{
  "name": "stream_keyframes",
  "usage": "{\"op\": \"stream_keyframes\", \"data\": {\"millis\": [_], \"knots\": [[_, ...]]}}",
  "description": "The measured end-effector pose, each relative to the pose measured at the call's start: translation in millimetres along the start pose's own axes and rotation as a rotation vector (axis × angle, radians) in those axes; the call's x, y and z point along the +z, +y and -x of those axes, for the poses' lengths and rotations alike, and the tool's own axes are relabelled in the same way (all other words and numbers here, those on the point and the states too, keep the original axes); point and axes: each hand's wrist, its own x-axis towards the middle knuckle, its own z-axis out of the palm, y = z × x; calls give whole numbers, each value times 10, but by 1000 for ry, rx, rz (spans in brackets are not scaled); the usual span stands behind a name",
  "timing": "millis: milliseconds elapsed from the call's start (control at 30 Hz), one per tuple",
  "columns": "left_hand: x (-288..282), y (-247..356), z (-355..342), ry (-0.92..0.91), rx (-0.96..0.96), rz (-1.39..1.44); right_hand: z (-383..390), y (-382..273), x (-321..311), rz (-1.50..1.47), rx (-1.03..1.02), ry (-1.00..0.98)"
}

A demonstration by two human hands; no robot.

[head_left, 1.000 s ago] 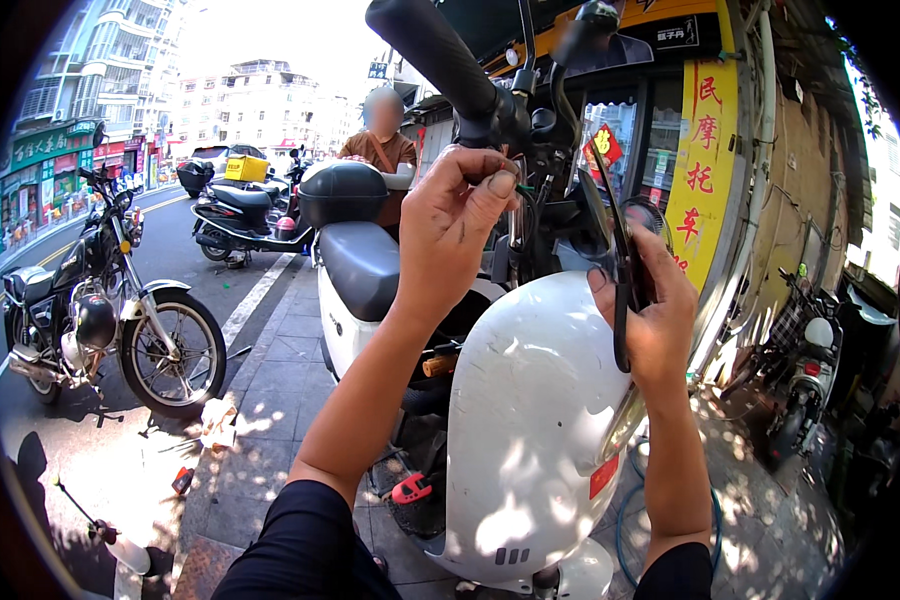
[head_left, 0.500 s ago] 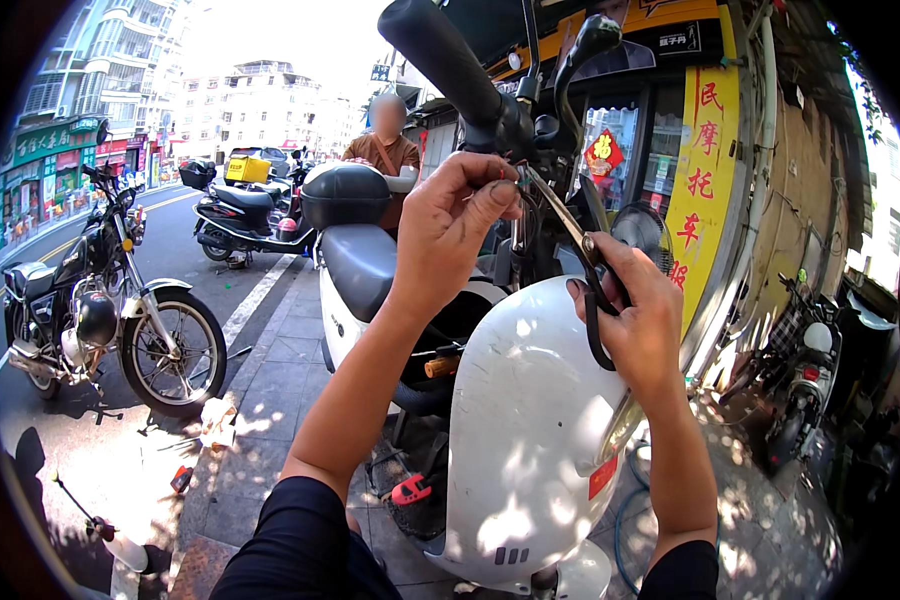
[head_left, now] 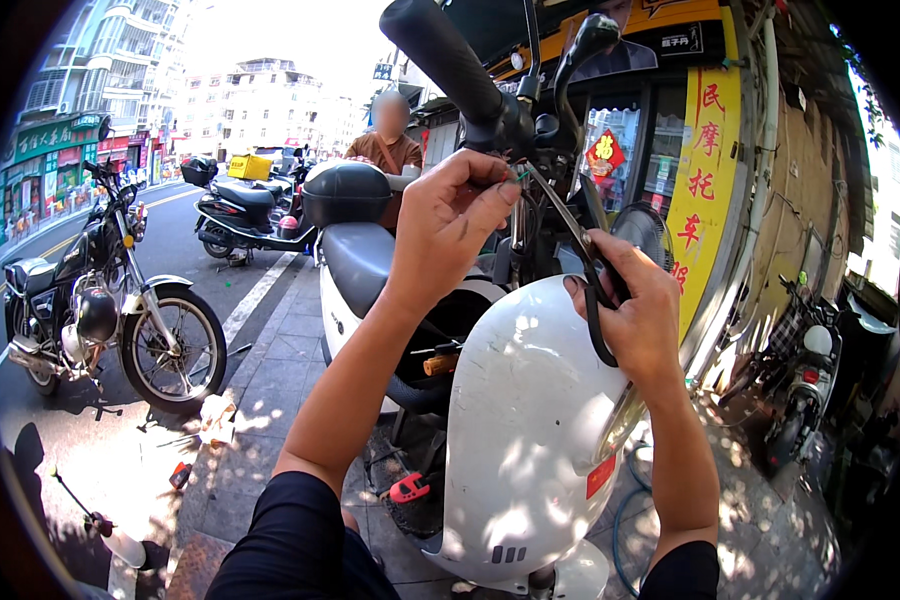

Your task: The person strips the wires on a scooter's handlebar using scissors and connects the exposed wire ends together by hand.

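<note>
At the scooter's handlebar, my left hand [head_left: 450, 225] is closed, thumb and forefinger pinching thin wires [head_left: 521, 174] that show green and red at the fingertips. My right hand [head_left: 638, 312] has its fingers in the black handles of a pair of scissors [head_left: 562, 212]. The slim metal blades point up and left, their tips right beside the pinched wires. Whether the blades touch the wires I cannot tell. Above my left hand juts the black handlebar grip [head_left: 444, 62]. The scooter's white front panel [head_left: 520, 400] stands below both hands.
An orange-handled tool [head_left: 440, 365] lies in the scooter's footwell. A red tool [head_left: 408, 488] is low beside the panel. A black motorcycle [head_left: 110, 290] stands at left, a person [head_left: 390, 140] behind the scooter's top box [head_left: 346, 194]. A fan [head_left: 642, 230] stands by the shopfront.
The scissors' blades look closer together and have turned slightly at the wires. Both hands stay nearly in place, my left still pinching the wires.
</note>
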Motion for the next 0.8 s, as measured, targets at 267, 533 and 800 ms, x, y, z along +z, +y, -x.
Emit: {"op": "stream_keyframes", "data": {"millis": [267, 533, 800], "knots": [[-26, 61, -12, -43, -55, -52, -22, 4, 30, 116, -42, -14], [-16, 41, -18, -38, -34, -99, -31, -19, 25, 102, -2, -44], [19, 30, -20, 11, -77, 54, -22, 8, 43, 93, -49, -7]]}}
